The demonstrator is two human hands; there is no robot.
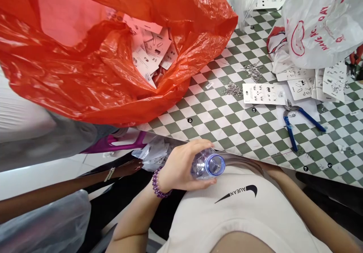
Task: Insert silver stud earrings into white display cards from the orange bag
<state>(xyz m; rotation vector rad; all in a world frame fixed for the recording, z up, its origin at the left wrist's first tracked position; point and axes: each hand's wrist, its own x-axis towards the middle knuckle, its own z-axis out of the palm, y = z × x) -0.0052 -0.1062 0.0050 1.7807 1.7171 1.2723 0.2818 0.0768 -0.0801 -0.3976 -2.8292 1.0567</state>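
Note:
My left hand (181, 166), with a purple beaded bracelet at the wrist, is wrapped round a clear plastic bottle (200, 164). The bottle tilts so that its uncapped mouth, with a blue-tinted rim, faces up toward me, just below the table's edge and in front of my white top. My right hand (272, 172) is low by my lap at the table edge; its fingers are hidden. Blue-handled pliers (295, 121) lie open on the checkered table (224, 132), beside an earring card (263, 93) and small piles of metal earring pieces (234, 89).
A large red plastic bag (93, 79) with cards inside covers the table's left part. A white printed bag (320, 30) and more earring cards (303, 83) are at the right. Another person's arm (113, 173) reaches in at left, by a purple stool (124, 143).

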